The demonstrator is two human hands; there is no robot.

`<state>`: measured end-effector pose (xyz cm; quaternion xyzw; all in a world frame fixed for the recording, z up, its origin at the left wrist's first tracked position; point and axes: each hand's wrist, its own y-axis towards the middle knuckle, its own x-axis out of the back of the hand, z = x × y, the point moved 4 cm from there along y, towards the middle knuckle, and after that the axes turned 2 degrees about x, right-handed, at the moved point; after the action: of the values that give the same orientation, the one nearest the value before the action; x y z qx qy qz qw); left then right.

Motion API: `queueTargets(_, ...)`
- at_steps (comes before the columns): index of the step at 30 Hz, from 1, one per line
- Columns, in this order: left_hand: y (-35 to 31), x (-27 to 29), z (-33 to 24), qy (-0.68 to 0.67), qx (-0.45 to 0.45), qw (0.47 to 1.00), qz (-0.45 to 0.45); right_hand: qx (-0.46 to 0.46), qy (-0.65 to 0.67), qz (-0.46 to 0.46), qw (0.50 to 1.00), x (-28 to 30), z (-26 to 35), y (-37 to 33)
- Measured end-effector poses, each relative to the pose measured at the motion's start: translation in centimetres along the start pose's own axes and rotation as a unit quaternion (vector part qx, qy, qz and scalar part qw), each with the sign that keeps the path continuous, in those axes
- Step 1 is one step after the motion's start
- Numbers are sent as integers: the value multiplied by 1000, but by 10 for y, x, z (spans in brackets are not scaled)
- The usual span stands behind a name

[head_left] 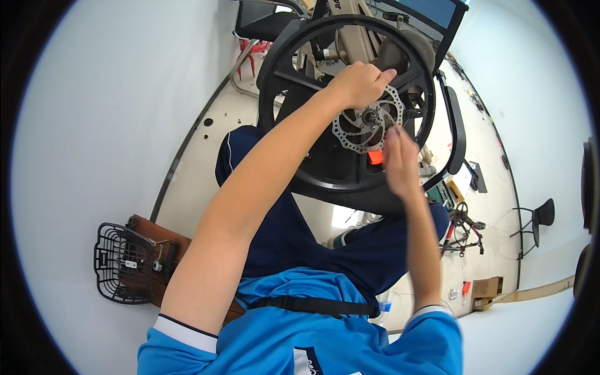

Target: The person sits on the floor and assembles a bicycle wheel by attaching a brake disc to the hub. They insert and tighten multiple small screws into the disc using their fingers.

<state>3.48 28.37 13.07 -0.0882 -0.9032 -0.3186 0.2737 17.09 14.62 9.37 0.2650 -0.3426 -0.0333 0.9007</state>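
Observation:
In front of me a black spoked wheel [350, 185] lies with a silver brake disc [344, 134] on its hub [371, 117]. My left hand [362, 85] is closed in a fist over the disc's upper left edge, its thumb pointing right. What sits inside that fist, if anything, is hidden. By the disc's lower right edge is my right hand [401, 159], smeared by motion. Its fingers point up toward the disc, and I cannot make out whether they hold anything. A small orange piece [375, 156] shows just below the disc.
A black armrest [455, 131] stands right of the wheel. Beyond it are a beige vehicle frame [356, 44] and a dark screen [431, 9]. A wire basket [125, 264] is at lower left. Bike parts [462, 228], a cardboard box [487, 289] and a chair [536, 219] are at right.

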Motion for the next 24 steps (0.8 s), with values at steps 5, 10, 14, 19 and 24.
queueTargets(5, -5, 3, -3, 18, -7, 1000, 18, -106, 257, -26, 960, -68, -25, -17)
queueTargets(10, -7, 8, -3, 25, 16, 999, 26, -115, 217, -61, 967, -80, -41, -4)
queueTargets(14, -9, 7, -4, 30, 22, 999, 29, -106, 187, -58, 975, -77, -41, -5)
queueTargets(19, -7, 5, -1, 25, 4, 1000, 16, -32, 86, -75, 993, -70, -32, -2)
queueTargets(24, -8, 4, -3, 30, 14, 999, 22, -27, 73, -76, 994, -70, -24, -2)
